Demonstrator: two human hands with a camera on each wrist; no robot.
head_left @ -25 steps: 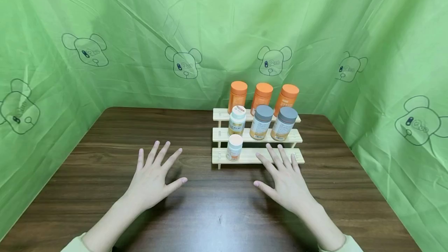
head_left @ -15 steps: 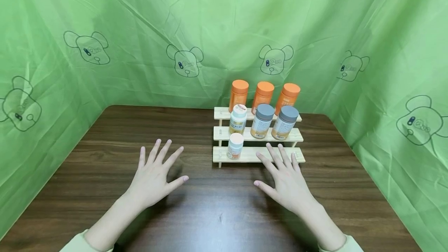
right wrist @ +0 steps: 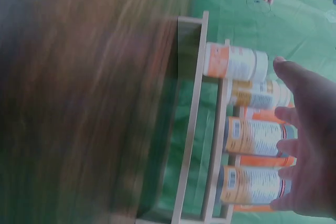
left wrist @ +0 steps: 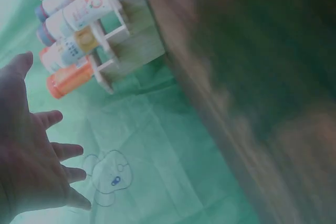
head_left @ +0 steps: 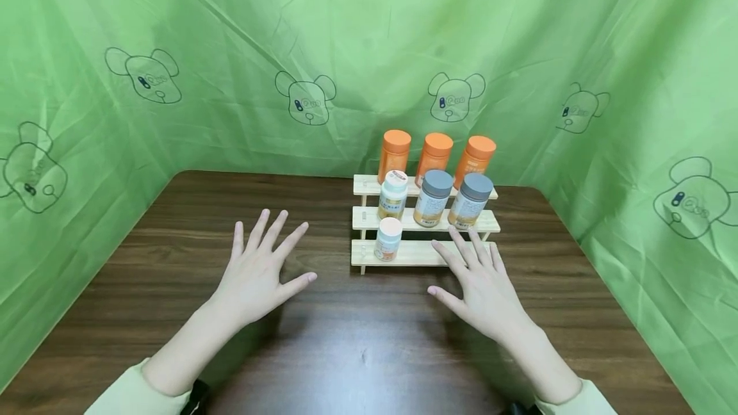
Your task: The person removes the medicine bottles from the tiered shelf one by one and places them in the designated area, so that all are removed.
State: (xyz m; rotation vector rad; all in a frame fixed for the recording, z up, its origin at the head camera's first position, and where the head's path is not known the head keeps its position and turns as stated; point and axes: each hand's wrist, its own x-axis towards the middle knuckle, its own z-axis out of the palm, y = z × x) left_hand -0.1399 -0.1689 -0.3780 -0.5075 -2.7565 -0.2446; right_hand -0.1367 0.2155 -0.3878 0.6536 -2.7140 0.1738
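Green bear-print cloth (head_left: 323, 31) hangs behind the dark wooden table (head_left: 357, 351)

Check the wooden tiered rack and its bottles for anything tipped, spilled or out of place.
Nothing stands out. All seven bottles stand upright on the pale wooden three-tier rack; only the bottom step's small white-capped bottle stands alone.

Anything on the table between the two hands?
No: between the left hand and right hand only bare dark wooden table shows, head view.
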